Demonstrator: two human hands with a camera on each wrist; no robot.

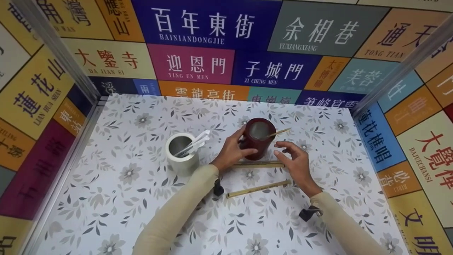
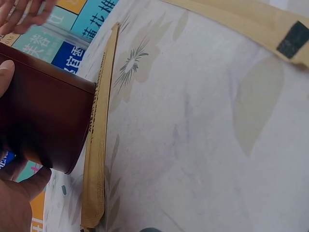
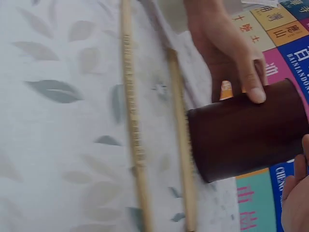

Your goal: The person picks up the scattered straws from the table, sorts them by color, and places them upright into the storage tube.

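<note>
A dark red cylindrical cup (image 1: 264,146) stands at the middle of the table. My left hand (image 1: 231,150) grips its left side, thumb across the front; in the right wrist view that thumb lies along the cup's wall (image 3: 246,137). One thin tan stick (image 1: 281,131) leans out over the cup's rim. To the right of the cup, my right hand (image 1: 296,164) holds nothing, its fingers loosely bent and close to the cup. A slim brown paper packet with printing (image 2: 100,140) lies right at the cup's base. Nearer to me lies a second such packet (image 1: 258,189).
At the left, a white cup (image 1: 182,166) holds several white-wrapped, spoon-like items (image 1: 194,142). The flower-patterned tabletop (image 1: 141,219) is bounded by panels (image 1: 191,65) with large Chinese lettering at the back and sides. Metal posts (image 1: 396,58) stand at the corners.
</note>
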